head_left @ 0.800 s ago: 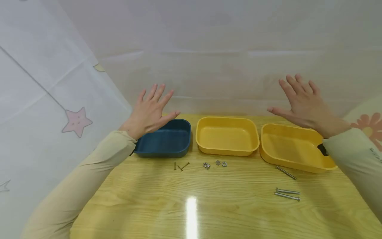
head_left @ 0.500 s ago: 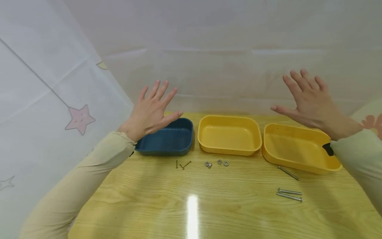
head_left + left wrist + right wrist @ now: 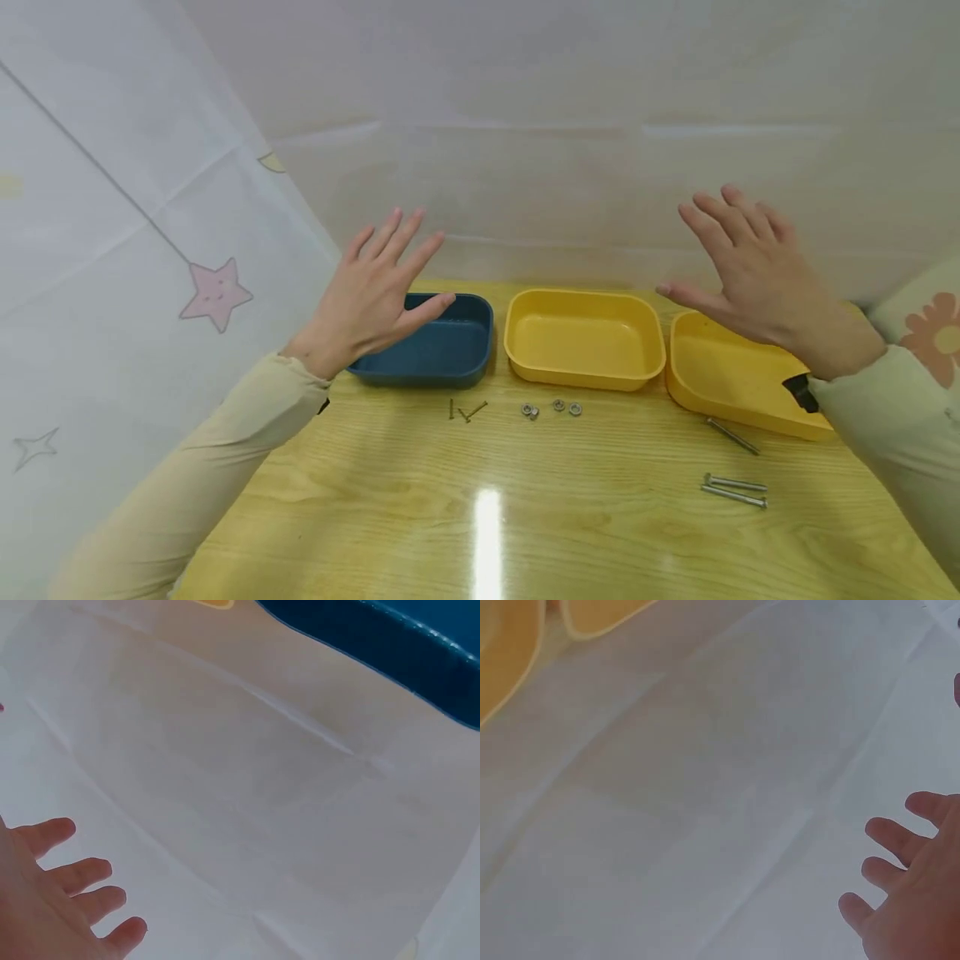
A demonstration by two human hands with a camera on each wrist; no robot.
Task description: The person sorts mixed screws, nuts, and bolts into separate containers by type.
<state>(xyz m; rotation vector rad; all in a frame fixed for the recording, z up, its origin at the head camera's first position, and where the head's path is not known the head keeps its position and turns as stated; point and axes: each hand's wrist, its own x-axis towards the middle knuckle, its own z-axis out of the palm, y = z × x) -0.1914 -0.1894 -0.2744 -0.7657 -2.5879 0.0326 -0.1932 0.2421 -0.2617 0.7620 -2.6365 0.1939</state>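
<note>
My left hand, fingers spread and holding nothing, is raised over the blue tray and hides its left back part. Over the right-hand yellow tray hovers my right hand, also spread and bare. A second yellow tray stands between these two. In front of the blue tray lie a few small brass-coloured screws. Several hex nuts sit before the middle tray. Long silver bolts rest on the table near the right tray, one of them close to its front wall.
The wood-grain table carries a bright light reflection at its front middle. Behind the trays hangs a pale sheet. A white cloth with a pink star covers the left side, and an orange flower print shows at right.
My right hand has shifted left and slightly down over the right tray since half a second ago. The whole scene drifts slightly right as the head view turns. Trays and hardware stay put.
</note>
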